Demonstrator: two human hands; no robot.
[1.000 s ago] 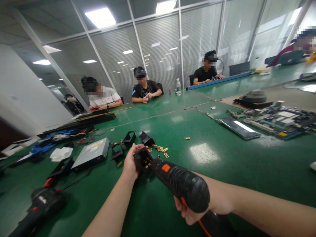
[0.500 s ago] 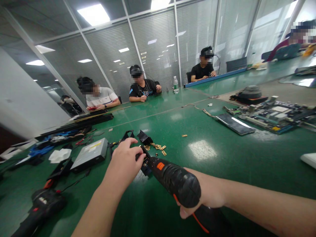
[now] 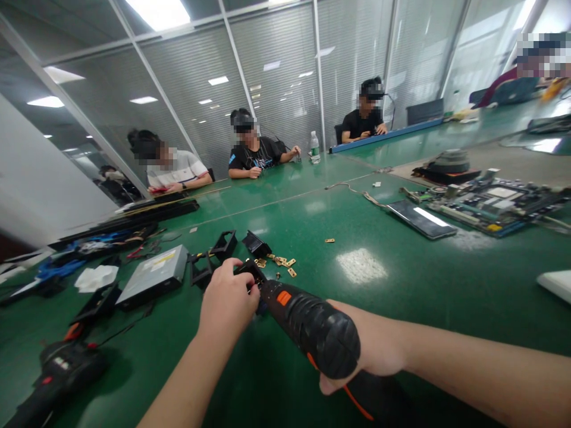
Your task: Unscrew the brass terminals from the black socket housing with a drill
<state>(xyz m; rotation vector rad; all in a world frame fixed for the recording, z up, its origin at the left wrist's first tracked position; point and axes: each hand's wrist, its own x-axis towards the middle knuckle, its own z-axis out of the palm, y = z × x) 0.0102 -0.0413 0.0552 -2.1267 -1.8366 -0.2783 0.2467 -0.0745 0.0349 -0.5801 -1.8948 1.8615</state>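
My right hand (image 3: 377, 348) is wrapped round the grip of a black and orange power screwdriver (image 3: 312, 327). Its nose points away from me, at a small black plastic housing (image 3: 250, 268) that my left hand (image 3: 228, 300) grips with bent fingers. The tool's tip and much of the housing are hidden. Small brass plates (image 3: 285, 262) lie scattered just beyond. Similar black plastic frames (image 3: 223, 245) stand behind and to the left of my left hand, and another black piece (image 3: 256, 244) sits beside the brass plates.
Left on the green table (image 3: 276, 217) are a metal optical drive (image 3: 154, 276), a white tissue (image 3: 97, 278) and a second power tool (image 3: 66, 368). To the right lie a black phone-like panel (image 3: 419, 219) and circuit boards (image 3: 495, 202). Several people sit across the table, near a water bottle (image 3: 314, 148).
The whole view has shifted slightly. My left hand has tilted, showing more of the black housing and frames. The screwdriver stays against the same spot. A co-worker opposite has reached toward the bottle.
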